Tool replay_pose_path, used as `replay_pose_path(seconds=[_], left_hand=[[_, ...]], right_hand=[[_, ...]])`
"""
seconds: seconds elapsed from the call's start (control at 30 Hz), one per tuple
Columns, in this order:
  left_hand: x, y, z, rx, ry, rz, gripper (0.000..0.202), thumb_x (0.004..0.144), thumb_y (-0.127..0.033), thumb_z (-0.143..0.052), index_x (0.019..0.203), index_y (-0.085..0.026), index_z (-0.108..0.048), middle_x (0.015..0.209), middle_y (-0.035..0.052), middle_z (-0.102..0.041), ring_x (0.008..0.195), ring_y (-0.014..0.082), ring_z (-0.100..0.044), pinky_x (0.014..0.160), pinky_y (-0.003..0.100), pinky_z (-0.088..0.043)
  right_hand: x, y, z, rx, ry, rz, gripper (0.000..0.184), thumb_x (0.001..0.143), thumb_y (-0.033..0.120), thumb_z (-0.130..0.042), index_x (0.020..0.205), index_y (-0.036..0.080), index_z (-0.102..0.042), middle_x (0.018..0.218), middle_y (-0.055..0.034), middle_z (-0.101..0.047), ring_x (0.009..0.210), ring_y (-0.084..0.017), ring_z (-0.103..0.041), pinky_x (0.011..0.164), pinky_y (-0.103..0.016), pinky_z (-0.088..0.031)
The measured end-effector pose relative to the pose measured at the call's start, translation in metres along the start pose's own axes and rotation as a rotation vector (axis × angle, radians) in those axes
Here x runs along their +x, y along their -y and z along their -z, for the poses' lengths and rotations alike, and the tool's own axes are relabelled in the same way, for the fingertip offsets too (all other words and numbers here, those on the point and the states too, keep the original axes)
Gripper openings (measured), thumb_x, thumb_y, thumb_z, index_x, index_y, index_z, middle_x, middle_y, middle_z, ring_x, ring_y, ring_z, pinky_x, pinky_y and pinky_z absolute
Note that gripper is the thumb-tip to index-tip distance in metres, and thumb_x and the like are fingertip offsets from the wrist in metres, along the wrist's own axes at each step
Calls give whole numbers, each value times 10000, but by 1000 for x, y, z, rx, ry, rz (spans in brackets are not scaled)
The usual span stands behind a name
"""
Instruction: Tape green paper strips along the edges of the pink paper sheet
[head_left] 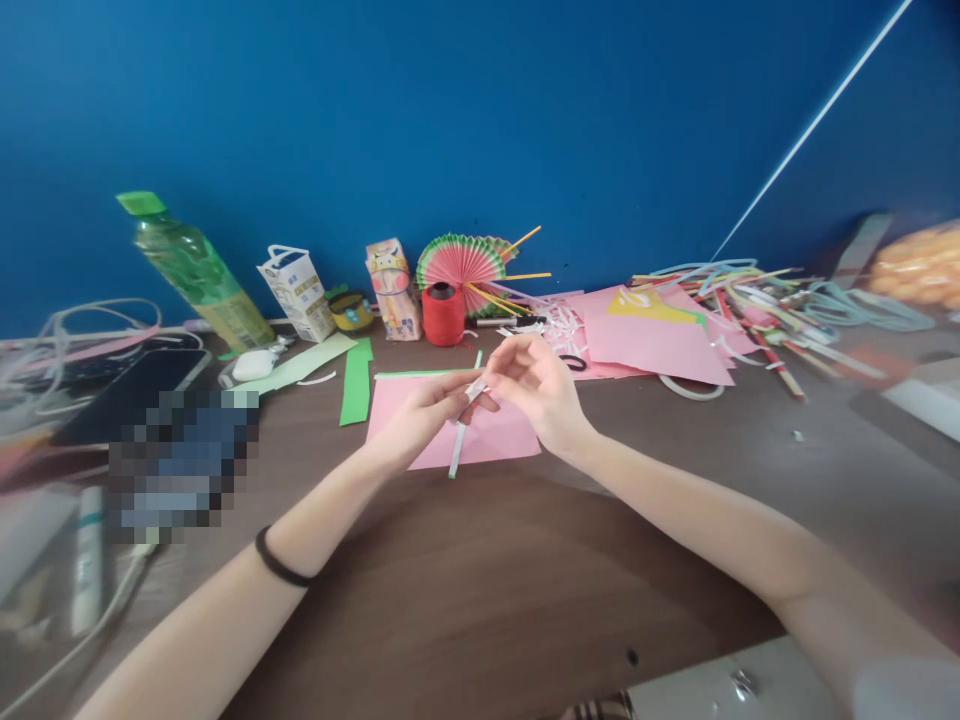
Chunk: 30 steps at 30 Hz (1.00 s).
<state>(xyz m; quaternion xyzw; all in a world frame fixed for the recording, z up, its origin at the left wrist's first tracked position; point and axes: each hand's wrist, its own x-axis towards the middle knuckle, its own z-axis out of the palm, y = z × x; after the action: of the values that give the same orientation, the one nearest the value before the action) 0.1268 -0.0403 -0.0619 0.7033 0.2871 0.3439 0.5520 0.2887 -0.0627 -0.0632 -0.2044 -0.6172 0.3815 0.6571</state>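
My left hand (427, 412) and my right hand (541, 392) meet over a pink paper sheet (502, 440) on the brown desk. Between their fingertips is a small white strip (476, 389), pinched from both sides; whether it is paper or tape I cannot tell. Below the hands, a narrow whitish strip with green ends (456, 455) lies across the pink sheet and sticks out past its front edge. A green paper piece (356, 385) rests just left of the sheet.
Along the blue wall stand a green bottle (199, 270), a milk carton (298, 292), a red thread spool (443, 318) and a paper fan (459, 265). More pink paper (652, 350) and a tangle of straws and tubes (780, 310) lie right. A cable (112, 610) runs at left.
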Motion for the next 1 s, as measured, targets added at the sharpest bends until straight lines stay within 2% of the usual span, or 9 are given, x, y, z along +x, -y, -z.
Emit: replay_pose_path(seconds=[0.17,0.3,0.5,0.6,0.7,0.77,0.83,0.9,1.0], left_hand=[[-3,-12,1,32,10,17,363,828,-252,-471,1156,-110,-535,827,65,-594,686,107,-432,662,260,-339],[-5,-20,1,30,-5,36,343,810,-254,-490,1111,-109,-566,783,58,-574,679,108,-421,641,256,-331],[-2,-23,13,101,-170,18,396,756,-184,-439,1120,-107,-573,750,46,-571,670,107,-439,639,243,-358],[-2,-28,24,458,-308,-4,399,798,-227,-386,1157,-156,-546,796,33,-607,674,115,-465,663,247,-387],[-4,-28,36,895,-437,99,401,822,-228,-331,1165,-167,-529,818,41,-629,671,138,-503,663,268,-410],[-6,-23,42,1130,-390,187,393,788,-161,-348,1126,-156,-547,877,64,-631,741,171,-537,691,290,-419],[-7,-16,45,1319,-296,201,372,743,-101,-375,1053,-139,-578,958,89,-613,872,214,-536,776,326,-413],[-7,-9,43,1469,-303,129,319,752,-114,-392,997,-127,-595,1030,107,-579,964,256,-498,848,376,-387],[-4,2,31,1550,-385,-4,258,805,-177,-383,927,-137,-607,1005,99,-564,939,263,-479,844,405,-384]], right_hand=[[3,-5,3,217,46,-67,240,734,180,-662,896,198,-485,760,17,-526,720,-105,-525,618,-227,-473],[7,-6,4,368,88,-158,281,697,184,-684,892,199,-483,731,30,-512,692,-110,-529,622,-248,-472],[15,-6,9,558,4,-330,279,635,154,-685,837,195,-496,661,56,-458,622,-78,-501,632,-224,-445],[19,-10,15,527,-49,-357,258,631,119,-661,822,190,-504,658,56,-459,617,-76,-496,623,-224,-434],[22,-21,23,490,-136,-353,244,623,105,-650,808,179,-510,666,51,-482,621,-74,-500,612,-215,-422],[23,-29,28,459,-170,-355,247,608,106,-654,801,172,-514,672,47,-498,613,-74,-501,608,-214,-418],[23,-37,31,426,-189,-363,249,591,114,-660,788,168,-518,668,45,-507,604,-75,-499,601,-216,-415],[23,-42,32,392,-188,-367,251,580,128,-664,784,168,-524,663,44,-511,596,-78,-496,595,-222,-413],[20,-48,31,351,-159,-384,264,568,157,-671,793,170,-535,669,42,-512,597,-88,-496,588,-235,-412]])
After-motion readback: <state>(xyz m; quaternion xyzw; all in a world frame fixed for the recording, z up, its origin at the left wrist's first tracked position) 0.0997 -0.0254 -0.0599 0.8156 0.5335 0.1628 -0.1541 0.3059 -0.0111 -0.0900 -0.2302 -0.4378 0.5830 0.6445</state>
